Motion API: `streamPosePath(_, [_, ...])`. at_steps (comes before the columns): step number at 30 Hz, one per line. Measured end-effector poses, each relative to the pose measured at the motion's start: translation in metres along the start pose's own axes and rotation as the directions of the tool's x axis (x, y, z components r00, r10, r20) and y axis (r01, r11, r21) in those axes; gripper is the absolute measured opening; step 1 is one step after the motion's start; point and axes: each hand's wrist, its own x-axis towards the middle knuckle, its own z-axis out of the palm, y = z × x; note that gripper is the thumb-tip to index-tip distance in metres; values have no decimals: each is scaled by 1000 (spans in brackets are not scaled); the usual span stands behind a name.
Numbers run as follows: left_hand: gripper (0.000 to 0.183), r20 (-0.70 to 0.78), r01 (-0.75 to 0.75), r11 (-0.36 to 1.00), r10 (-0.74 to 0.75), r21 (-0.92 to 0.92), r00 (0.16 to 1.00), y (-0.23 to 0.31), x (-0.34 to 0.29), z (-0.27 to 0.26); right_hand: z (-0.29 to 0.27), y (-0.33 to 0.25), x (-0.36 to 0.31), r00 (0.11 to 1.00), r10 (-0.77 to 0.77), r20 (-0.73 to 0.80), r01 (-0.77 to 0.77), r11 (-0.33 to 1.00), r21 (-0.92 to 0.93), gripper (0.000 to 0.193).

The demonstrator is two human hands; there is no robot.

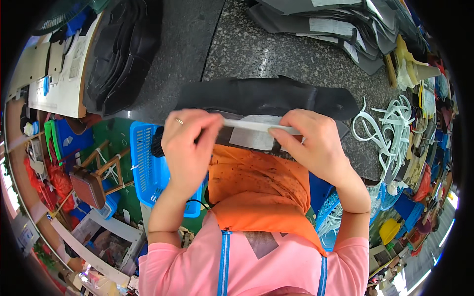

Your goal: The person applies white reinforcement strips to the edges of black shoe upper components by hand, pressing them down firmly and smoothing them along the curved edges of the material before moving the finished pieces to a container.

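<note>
My left hand (188,148) and my right hand (316,143) stretch a narrow white strip (247,125) between them at the table's near edge. Each hand pinches one end between thumb and fingers; the left fingertips are slightly blurred. Just beyond the strip lies a long black sheet piece (247,96) with curved edges. Under the strip shows a dark piece with a pale grey patch (251,139), partly hidden by the strip and my right hand. An orange apron (261,192) covers my lap below.
The speckled stone table (247,54) carries stacked black pieces (121,54) at left and dark grey sheets (340,29) at far right. Loose white strips (395,128) hang over its right edge, near a cone-shaped spool (412,66). A blue basket (143,163) and a wooden stool (89,185) stand left.
</note>
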Motion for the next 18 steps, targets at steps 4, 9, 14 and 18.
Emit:
streamPosePath(4, [11,4,-36,978,36,206,999,-19,10,3,0,-4,1,996,72,58,-68,996,-64,22])
streamPosePath(9, [51,33,4,816,-28,578,999,-17,32,-9,-2,-4,2,989,98,112,-89,992,-84,20])
streamPosePath(14, [56,348,-453,843,347,291,871,-15,-9,-10,-4,-3,0,979,152,136,-154,988,-1,16])
streamPosePath(18, [59,386,-443,833,309,331,869,-35,-23,5,-15,5,7,955,271,118,-277,960,34,22])
